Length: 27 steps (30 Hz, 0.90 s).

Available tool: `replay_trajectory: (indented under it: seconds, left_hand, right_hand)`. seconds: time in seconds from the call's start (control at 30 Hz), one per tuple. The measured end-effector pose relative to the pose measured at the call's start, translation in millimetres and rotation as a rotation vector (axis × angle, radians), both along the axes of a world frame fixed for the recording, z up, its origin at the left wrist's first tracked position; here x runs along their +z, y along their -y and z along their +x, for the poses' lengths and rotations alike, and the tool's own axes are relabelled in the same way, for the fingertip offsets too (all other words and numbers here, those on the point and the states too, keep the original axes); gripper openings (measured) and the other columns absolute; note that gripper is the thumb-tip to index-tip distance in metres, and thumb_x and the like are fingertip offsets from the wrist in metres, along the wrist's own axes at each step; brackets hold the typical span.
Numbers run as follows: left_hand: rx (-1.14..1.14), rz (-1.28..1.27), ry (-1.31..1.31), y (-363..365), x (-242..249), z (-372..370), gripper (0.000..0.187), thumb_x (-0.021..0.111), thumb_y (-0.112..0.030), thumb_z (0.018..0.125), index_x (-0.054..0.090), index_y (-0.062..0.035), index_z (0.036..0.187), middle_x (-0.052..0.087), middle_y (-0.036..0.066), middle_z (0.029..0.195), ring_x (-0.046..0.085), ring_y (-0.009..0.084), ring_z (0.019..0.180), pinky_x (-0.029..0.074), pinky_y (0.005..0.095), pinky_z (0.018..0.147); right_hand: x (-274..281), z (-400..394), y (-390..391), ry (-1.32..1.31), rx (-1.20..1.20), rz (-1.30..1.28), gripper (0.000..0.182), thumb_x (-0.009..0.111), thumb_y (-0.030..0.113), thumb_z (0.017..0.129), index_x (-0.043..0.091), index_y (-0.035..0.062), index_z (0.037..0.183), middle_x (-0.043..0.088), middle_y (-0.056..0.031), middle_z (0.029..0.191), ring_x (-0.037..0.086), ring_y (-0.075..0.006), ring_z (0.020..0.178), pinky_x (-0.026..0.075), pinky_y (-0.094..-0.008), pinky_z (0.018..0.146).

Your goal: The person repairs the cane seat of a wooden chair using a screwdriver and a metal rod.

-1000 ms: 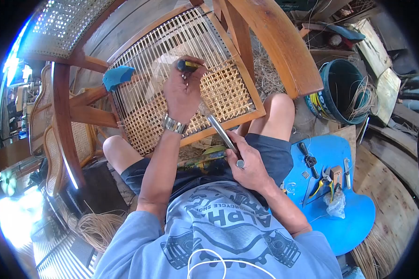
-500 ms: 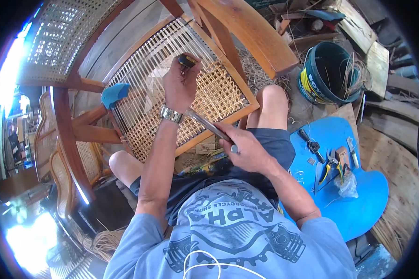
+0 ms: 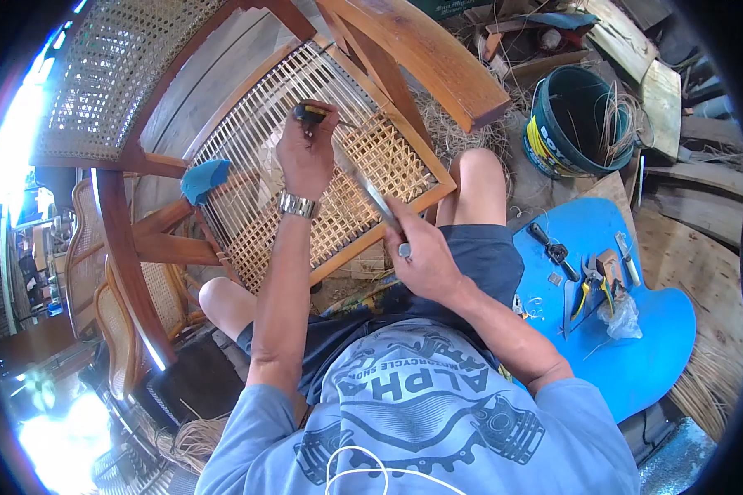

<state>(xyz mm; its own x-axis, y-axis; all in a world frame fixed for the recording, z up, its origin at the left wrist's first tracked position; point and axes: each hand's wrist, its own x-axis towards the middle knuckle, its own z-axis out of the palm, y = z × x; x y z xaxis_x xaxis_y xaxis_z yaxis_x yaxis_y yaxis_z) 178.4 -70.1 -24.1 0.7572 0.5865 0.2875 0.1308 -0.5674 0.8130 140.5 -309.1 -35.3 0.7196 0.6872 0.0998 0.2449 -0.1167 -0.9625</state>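
My left hand point(image 3: 307, 153), with a metal watch point(image 3: 298, 205) at its wrist, is closed around a screwdriver-like tool with a black and yellow handle point(image 3: 312, 110). A thin shaft seems to stick out to the right; its tip is hard to make out. In my right hand point(image 3: 425, 256) is a long narrow metal bar point(image 3: 373, 193), slanting up and left toward the weave. Both hands are over the wooden chair's cane seat point(image 3: 363, 175). Its near and right part is woven in an open lattice, while parallel strands point(image 3: 264, 103) span the far left.
A blue board point(image 3: 619, 346) on the right carries pliers point(image 3: 590, 289), a black-handled tool point(image 3: 553, 252) and a plastic bag point(image 3: 622, 320). Behind it stands a green bucket point(image 3: 545, 136) with cane strips. A blue piece point(image 3: 204, 181) hangs on the seat's left edge. A wooden armrest point(image 3: 437, 62) juts overhead.
My left hand has shifted slightly left with its tool. My right hand has moved a little left, and the bar is now held more steeply. The view has shifted slightly.
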Motion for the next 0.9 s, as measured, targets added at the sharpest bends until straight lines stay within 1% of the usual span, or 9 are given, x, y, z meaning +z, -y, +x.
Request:
replay_trajectory:
  seconds: [0.07,0.23,0.43,0.47,0.53,0.67,0.73,0.87,0.9]
  left_hand:
    - [0.028,-0.008,-0.028,3,13,-8,0.011,0.075,-0.01,0.095,0.07,-0.0088,0.105,0.075,0.002,0.091,0.066,0.0089,0.08,0.052,0.0277,0.071]
    - [-0.05,-0.108,0.11,9,10,-19,0.01,0.073,-0.009,0.096,0.07,-0.0091,0.105,0.075,0.003,0.094,0.068,0.0097,0.083,0.053,0.0275,0.072]
    - [-0.038,0.04,-0.172,32,23,-10,0.014,0.073,-0.008,0.095,0.068,-0.0085,0.109,0.076,0.006,0.092,0.069,0.0103,0.08,0.053,0.0286,0.068]
    - [-0.059,0.051,-0.116,27,16,-10,0.015,0.073,-0.007,0.095,0.068,-0.0085,0.109,0.076,0.005,0.091,0.069,0.0108,0.078,0.054,0.0294,0.067]
    - [-0.057,0.043,-0.045,27,22,-12,0.015,0.073,-0.007,0.095,0.068,-0.0086,0.109,0.076,0.005,0.09,0.069,0.0108,0.078,0.054,0.0297,0.067]
    - [0.013,0.028,-0.027,19,24,-11,0.013,0.074,-0.009,0.095,0.068,-0.0084,0.107,0.076,0.003,0.09,0.068,0.0103,0.079,0.054,0.0308,0.068]
    - [0.029,0.023,-0.019,14,15,-6,0.013,0.076,-0.011,0.094,0.068,-0.0084,0.105,0.075,0.004,0.089,0.067,0.01,0.075,0.053,0.0308,0.066]
    - [0.023,0.08,-0.046,18,8,-4,0.013,0.076,-0.013,0.095,0.07,-0.0089,0.106,0.076,0.004,0.09,0.066,0.0105,0.074,0.053,0.0309,0.068]
    - [0.018,0.08,-0.045,18,9,-5,0.013,0.076,-0.013,0.095,0.07,-0.0089,0.106,0.076,0.004,0.09,0.066,0.0105,0.074,0.053,0.0309,0.068]
  right_hand:
    - [4,-1,3,0.004,-0.142,0.02,0.051,0.058,0.002,0.096,0.045,-0.0045,0.145,0.063,-0.0322,0.119,0.063,-0.0466,0.112,0.051,-0.0484,0.094]
    - [22,-3,28,-0.142,0.075,-0.083,0.05,0.059,0.003,0.096,0.046,-0.0017,0.144,0.064,-0.0312,0.115,0.064,-0.0476,0.106,0.052,-0.0497,0.089]
    - [19,14,32,-0.173,0.278,-0.101,0.049,0.059,0.005,0.096,0.047,-0.0006,0.143,0.064,-0.0313,0.112,0.063,-0.0488,0.103,0.052,-0.0492,0.086]
    - [16,10,30,-0.173,0.275,-0.101,0.049,0.059,0.005,0.096,0.047,-0.0006,0.143,0.064,-0.0313,0.112,0.063,-0.0488,0.103,0.052,-0.0492,0.086]
    - [9,-1,24,-0.087,-0.099,0.025,0.048,0.059,0.006,0.096,0.048,-0.0011,0.143,0.064,-0.0305,0.11,0.064,-0.0485,0.101,0.052,-0.0494,0.085]
    - [13,-9,30,-0.094,0.04,-0.008,0.048,0.059,0.004,0.096,0.048,-0.002,0.142,0.065,-0.0306,0.109,0.064,-0.0482,0.102,0.052,-0.0495,0.085]
    - [17,-7,28,-0.194,0.168,-0.073,0.046,0.057,0.004,0.099,0.048,-0.0033,0.143,0.066,-0.0279,0.117,0.067,-0.0419,0.111,0.051,-0.0423,0.095]
    - [9,8,20,-0.078,0.199,-0.095,0.048,0.056,0.003,0.098,0.047,-0.0027,0.144,0.065,-0.028,0.118,0.065,-0.0434,0.111,0.051,-0.0434,0.095]
    - [7,7,16,-0.031,0.058,-0.049,0.048,0.058,0.002,0.096,0.048,-0.0022,0.143,0.065,-0.0283,0.11,0.065,-0.0449,0.104,0.052,-0.0458,0.089]
